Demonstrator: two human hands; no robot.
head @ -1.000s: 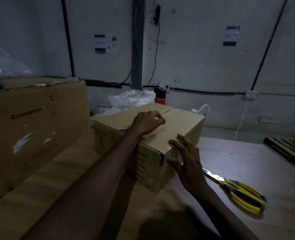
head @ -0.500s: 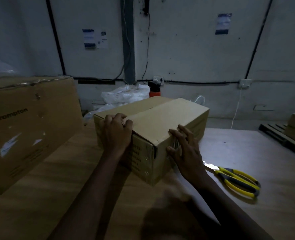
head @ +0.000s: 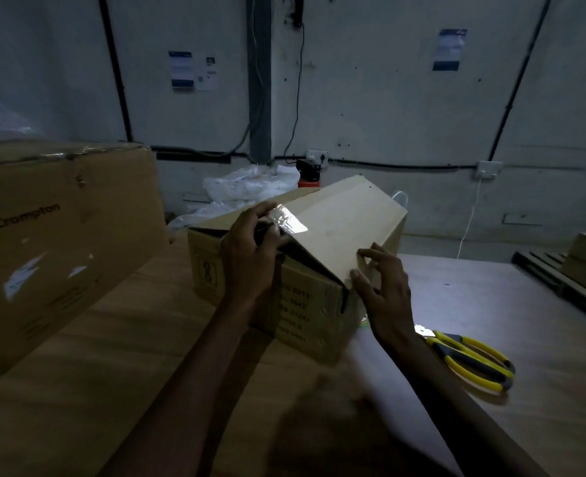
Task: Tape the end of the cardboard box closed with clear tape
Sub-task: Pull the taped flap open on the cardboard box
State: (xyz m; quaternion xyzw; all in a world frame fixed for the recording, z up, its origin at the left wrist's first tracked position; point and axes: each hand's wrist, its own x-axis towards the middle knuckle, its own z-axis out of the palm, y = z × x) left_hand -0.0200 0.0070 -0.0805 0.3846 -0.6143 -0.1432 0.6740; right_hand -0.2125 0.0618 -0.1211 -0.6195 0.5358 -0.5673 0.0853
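Note:
A brown cardboard box (head: 305,315) stands on the wooden table, a printed side facing me. Its right top flap (head: 339,225) is lifted at a slant, with a dark gap beneath its near edge. A shiny strip of clear tape (head: 290,220) lies across the flap's near left corner. My left hand (head: 250,249) grips that corner and the tape, fingers curled around the edge. My right hand (head: 384,290) rests with spread fingers against the box's near right corner, just below the raised flap.
Yellow-handled scissors (head: 470,359) lie on the table to the right of my right wrist. A large Crompton carton (head: 57,235) stands at the left. White plastic bags (head: 247,191) sit behind the box. More cartons on a pallet (head: 580,273) are at far right.
The right top flap, flat before, now tilts upward. My left hand shifted from the box's near left edge to the flap's corner and took hold of it. My right hand stayed at the right corner.

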